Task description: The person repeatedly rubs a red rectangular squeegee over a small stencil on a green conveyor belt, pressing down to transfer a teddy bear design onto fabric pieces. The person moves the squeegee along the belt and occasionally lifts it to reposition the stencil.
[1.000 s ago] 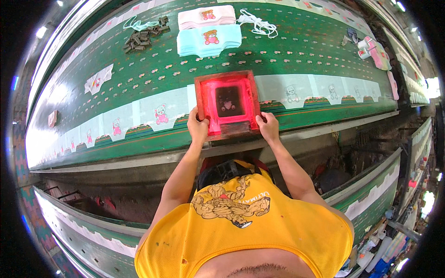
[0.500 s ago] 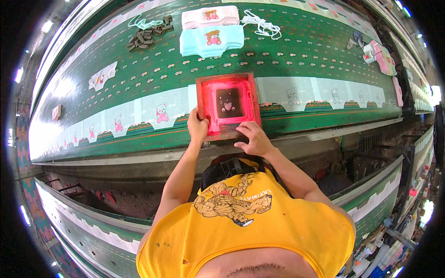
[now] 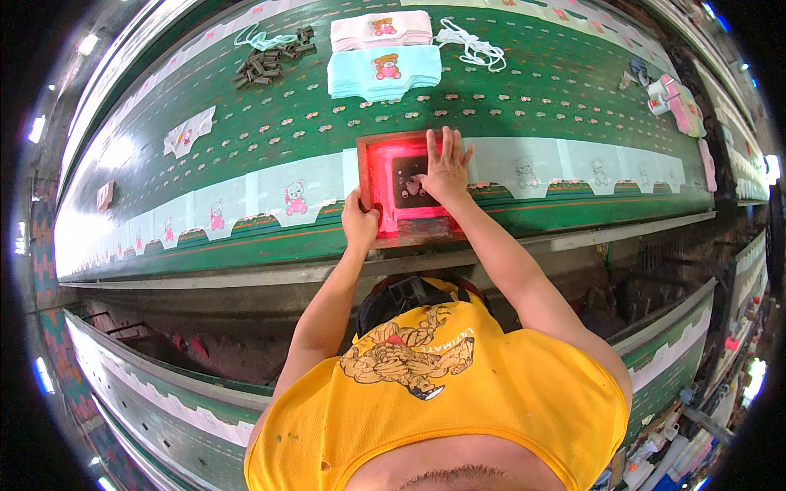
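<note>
A screen printing frame (image 3: 386,136) with a wooden border lies on a row of pale cloth pieces. Pink ink surrounds its dark central panel (image 3: 404,196), which carries a small bear motif. My left hand (image 3: 359,222) grips the frame's left side, thumb toward the inside. Over the right part of the frame is my right hand (image 3: 447,173), fingers stretched and spread toward the far right corner. Its thumb reaches across the dark panel, and the hand hides part of the frame. A dark bar (image 3: 422,229) lies along the frame's near end.
Left of the frame, cloth pieces (image 3: 295,201) bear pink bears; on the right, cloth pieces (image 3: 526,173) show only outlines. Stacked printed cloths (image 3: 385,75), dark small blocks (image 3: 266,67) and white cord (image 3: 471,45) lie farther back on the green table (image 3: 270,159). A container (image 3: 657,98) stands far right.
My right hand has moved from the frame's near edge up to its far right part, and its fingers have spread. My left hand still holds the left side. The view has shifted slightly.
</note>
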Demonstrator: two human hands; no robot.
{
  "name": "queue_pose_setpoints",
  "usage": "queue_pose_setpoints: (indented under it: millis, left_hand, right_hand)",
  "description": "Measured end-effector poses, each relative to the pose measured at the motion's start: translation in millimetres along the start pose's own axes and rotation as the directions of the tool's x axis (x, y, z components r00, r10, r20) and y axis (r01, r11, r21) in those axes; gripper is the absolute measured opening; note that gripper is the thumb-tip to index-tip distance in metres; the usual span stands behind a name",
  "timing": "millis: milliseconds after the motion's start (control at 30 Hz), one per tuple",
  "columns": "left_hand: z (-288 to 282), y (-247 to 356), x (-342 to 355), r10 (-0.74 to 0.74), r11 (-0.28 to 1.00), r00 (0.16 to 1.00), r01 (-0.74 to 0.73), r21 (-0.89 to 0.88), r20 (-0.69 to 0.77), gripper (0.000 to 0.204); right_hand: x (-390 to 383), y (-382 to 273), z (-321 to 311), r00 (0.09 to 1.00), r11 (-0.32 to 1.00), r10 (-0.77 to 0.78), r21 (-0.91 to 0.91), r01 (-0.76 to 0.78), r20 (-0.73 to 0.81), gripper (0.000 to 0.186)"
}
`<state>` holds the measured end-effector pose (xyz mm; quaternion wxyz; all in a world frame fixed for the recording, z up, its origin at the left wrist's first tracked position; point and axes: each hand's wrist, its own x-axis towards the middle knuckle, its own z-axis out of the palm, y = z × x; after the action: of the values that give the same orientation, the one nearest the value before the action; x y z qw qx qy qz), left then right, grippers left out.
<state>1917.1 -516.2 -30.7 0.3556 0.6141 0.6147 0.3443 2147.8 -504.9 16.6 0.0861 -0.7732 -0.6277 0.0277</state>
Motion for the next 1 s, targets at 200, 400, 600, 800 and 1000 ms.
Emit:
queue_pose_setpoints:
  millis: [200,400,600,800,1000]
  left_hand:
    - [1,-10,-3,0.005,0.999,1.0,-0.006,-0.035,-0.011,0.06]
    - [-4,6,-6,0.016,1.0,1.0,-0.015,0.026,-0.005,0.061]
    - [-2,-4,-1,-0.032,0.999,0.999,0.032,-0.004,0.02,0.062]
    - [0,-8,0,-0.028,0.998,1.0,0.029,-0.056,0.012,0.061]
    - [-2,-3,-3,0.006,0.999,1.0,-0.007,0.048,0.003,0.062]
  right_hand:
    - [10,-5,-6,0.999,0.998,0.016,0.061,-0.02,0.051,0.122]
    - [3,-4,4,0.997,0.999,0.011,0.035,-0.013,0.077,0.121]
    - [7,-3,3,0.997,0.999,-0.013,0.032,0.011,0.076,0.119]
    - [11,-5,-10,0.999,0.992,-0.026,0.125,0.023,0.024,0.117]
    - [-3,-9,14,0.985,0.985,-0.169,-0.033,0.168,-0.025,0.118]
